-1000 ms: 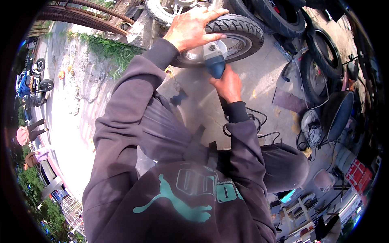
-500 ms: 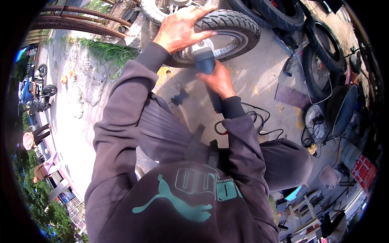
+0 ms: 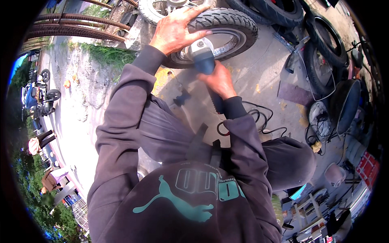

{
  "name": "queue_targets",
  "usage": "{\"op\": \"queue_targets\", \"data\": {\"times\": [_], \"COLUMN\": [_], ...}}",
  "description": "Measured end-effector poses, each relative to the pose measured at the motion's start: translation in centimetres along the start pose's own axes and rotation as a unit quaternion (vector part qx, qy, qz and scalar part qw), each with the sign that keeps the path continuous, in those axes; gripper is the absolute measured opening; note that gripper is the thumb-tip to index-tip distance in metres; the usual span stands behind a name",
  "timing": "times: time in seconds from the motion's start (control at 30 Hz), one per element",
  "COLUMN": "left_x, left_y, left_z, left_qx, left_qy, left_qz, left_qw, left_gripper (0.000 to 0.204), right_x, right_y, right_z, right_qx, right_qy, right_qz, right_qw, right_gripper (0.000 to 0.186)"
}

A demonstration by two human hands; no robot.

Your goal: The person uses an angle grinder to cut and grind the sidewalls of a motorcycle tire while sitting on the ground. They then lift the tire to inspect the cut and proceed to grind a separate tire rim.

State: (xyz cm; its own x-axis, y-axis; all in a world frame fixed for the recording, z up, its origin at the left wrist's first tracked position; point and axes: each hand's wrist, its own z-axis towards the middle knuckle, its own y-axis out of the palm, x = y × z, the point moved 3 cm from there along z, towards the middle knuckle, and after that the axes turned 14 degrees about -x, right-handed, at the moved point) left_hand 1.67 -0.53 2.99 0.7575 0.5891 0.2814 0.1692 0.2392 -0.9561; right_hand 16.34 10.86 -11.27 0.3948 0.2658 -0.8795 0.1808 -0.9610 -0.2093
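Ahead of me a small wheel with a black treaded tyre [image 3: 240,23] leans tilted over the concrete. My left hand [image 3: 175,31] grips the tyre's left side, fingers over the tread and thumb stretched across toward the opening. In my right hand [image 3: 221,82] is an angle grinder [image 3: 204,62], its fingers wrapped around the dark body. The grinder's metal head lies at the inner rim [image 3: 230,47] of the wheel, below my left thumb. Its disc is hidden from this view. The black handle end runs back beside my right wrist.
Behind the tyre lies another wheel [image 3: 156,14]. Loose tyres [image 3: 322,44] pile up at the far right. A black cable [image 3: 265,119] coils by my right forearm. A dark basin [image 3: 347,106] stands farther right. Rusty bars [image 3: 77,30] are at far left, parked motorcycles [image 3: 42,91] beyond.
The whole view has shifted slightly. The hands, the grinder and the wheel keep nearly the same places relative to one another.
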Motion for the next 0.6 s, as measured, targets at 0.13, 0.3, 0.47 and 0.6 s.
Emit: {"op": "queue_targets", "data": {"times": [0.13,0.3,0.47,0.6], "left_x": [0.1,0.7,0.1,-0.1], "left_y": [0.0,-0.6,-0.1,0.0], "left_z": [0.0,0.1,-0.2,-0.2], "left_qx": [0.014,0.001,-0.003,-0.005], "left_qy": [0.011,0.022,0.001,0.000], "left_qz": [0.000,-0.013,0.006,0.005], "left_qw": [1.000,1.000,1.000,1.000], "left_gripper": [0.068,0.068,0.067,0.068], "right_x": [0.2,1.1,0.4,1.0], "right_y": [0.2,0.4,0.5,0.7], "right_z": [-0.5,-0.3,-0.9,-0.4], "right_qx": [-0.008,-0.002,0.003,0.008], "right_qy": [-0.011,-0.006,-0.042,-0.027], "right_qz": [0.013,0.013,0.040,0.012], "right_qw": [1.000,1.000,0.998,1.000], "right_gripper": [0.066,0.065,0.056,0.057]}}
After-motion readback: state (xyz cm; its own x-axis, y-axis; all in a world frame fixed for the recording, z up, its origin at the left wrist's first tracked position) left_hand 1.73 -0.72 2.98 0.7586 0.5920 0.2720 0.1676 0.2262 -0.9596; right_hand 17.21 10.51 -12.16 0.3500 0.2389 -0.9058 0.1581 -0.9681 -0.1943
